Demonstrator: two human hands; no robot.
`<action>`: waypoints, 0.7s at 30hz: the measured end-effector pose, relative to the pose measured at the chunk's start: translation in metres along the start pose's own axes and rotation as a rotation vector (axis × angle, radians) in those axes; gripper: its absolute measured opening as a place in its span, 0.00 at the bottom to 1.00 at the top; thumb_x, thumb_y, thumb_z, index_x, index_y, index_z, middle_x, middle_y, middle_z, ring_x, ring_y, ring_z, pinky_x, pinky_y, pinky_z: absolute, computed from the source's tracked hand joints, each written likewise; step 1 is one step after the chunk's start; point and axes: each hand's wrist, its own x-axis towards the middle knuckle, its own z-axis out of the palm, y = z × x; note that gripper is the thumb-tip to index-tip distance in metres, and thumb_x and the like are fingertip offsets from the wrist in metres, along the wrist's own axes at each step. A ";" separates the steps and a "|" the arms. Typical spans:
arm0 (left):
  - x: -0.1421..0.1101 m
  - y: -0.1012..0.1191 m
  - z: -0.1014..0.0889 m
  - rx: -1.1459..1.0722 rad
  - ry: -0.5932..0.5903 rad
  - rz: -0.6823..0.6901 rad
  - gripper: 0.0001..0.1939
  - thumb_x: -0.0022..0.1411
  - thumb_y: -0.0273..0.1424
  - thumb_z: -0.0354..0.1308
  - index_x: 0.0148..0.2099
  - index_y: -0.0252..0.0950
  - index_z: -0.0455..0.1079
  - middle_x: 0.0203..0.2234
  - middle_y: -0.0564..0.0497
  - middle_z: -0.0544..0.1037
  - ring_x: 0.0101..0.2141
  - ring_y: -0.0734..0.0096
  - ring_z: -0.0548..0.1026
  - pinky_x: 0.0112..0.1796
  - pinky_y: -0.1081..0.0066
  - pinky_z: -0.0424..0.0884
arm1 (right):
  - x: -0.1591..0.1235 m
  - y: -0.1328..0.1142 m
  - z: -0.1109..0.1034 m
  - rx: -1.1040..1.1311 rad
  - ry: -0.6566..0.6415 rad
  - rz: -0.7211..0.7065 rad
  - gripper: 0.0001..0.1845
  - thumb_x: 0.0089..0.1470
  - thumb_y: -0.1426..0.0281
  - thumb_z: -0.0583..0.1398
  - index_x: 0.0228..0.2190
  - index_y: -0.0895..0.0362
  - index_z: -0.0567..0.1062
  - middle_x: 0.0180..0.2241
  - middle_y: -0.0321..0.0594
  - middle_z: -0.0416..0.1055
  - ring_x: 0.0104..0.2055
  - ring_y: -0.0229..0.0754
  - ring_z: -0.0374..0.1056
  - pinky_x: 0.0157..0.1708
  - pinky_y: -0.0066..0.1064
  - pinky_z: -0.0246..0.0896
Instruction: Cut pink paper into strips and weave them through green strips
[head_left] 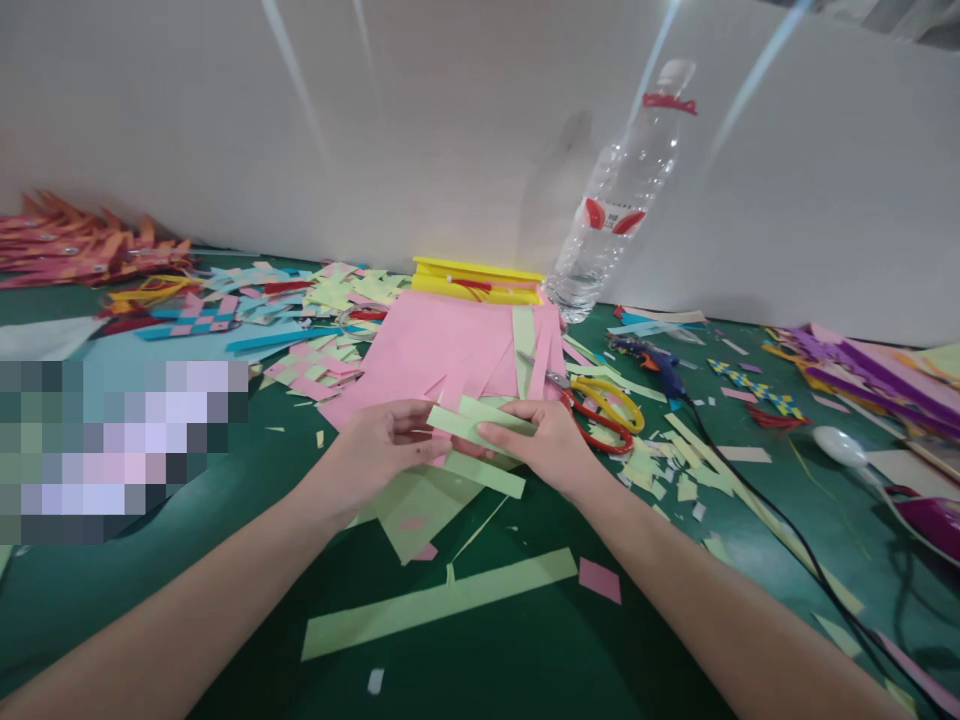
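Observation:
Pale green paper strips [457,424] are held in the air between my two hands, crossing a narrow pink paper strip [452,392]. My left hand [379,445] pinches them at their left side, its fingertips partly hidden behind the paper. On the right, the thumb of my right hand [551,440] presses on the upper green strip, with the fingers behind. A lower green strip [499,478] slants down to the right under that thumb. Behind the hands lies a pink paper sheet [420,340]. One long green strip [442,602] rests on the table in front.
Scissors [611,400] with red and yellow handles lie right of the pink sheet, near a blue glue gun [652,360] with a black cord. A clear bottle [619,200] leans at the wall. Paper scraps [652,465] litter the green table [247,640]. A blurred-out patch covers the left.

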 end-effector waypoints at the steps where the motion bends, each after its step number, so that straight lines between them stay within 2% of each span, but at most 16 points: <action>1: 0.000 0.000 0.000 0.004 -0.004 0.008 0.23 0.50 0.35 0.66 0.49 0.35 0.72 0.42 0.44 0.80 0.42 0.57 0.77 0.46 0.57 0.71 | 0.000 -0.001 0.000 -0.003 0.006 0.005 0.15 0.46 0.58 0.65 0.27 0.58 0.80 0.23 0.38 0.74 0.23 0.36 0.66 0.23 0.28 0.60; 4: 0.001 -0.002 0.000 0.013 -0.023 0.036 0.23 0.49 0.34 0.66 0.49 0.35 0.71 0.44 0.44 0.79 0.43 0.58 0.77 0.46 0.59 0.71 | 0.000 -0.002 0.000 -0.002 0.030 0.001 0.15 0.45 0.58 0.65 0.26 0.59 0.80 0.21 0.36 0.72 0.22 0.35 0.64 0.21 0.26 0.57; 7: 0.002 -0.005 -0.002 0.055 0.020 0.013 0.27 0.49 0.35 0.67 0.51 0.34 0.69 0.45 0.42 0.78 0.43 0.58 0.77 0.45 0.59 0.72 | 0.000 -0.004 0.000 0.028 0.063 0.003 0.14 0.44 0.60 0.66 0.27 0.59 0.80 0.21 0.35 0.71 0.22 0.34 0.63 0.21 0.26 0.58; 13: 0.003 -0.005 -0.002 0.134 0.095 -0.013 0.30 0.46 0.36 0.68 0.52 0.33 0.68 0.38 0.42 0.80 0.40 0.55 0.79 0.42 0.59 0.74 | 0.001 -0.003 0.000 0.092 0.119 0.015 0.15 0.41 0.60 0.67 0.28 0.59 0.80 0.22 0.35 0.72 0.22 0.35 0.64 0.21 0.26 0.58; 21: 0.006 -0.015 -0.007 0.121 0.082 0.012 0.30 0.49 0.40 0.67 0.53 0.35 0.68 0.39 0.42 0.81 0.40 0.55 0.79 0.44 0.57 0.73 | 0.001 -0.005 0.000 0.013 0.094 -0.008 0.15 0.43 0.58 0.65 0.25 0.59 0.79 0.19 0.34 0.68 0.20 0.32 0.60 0.19 0.24 0.55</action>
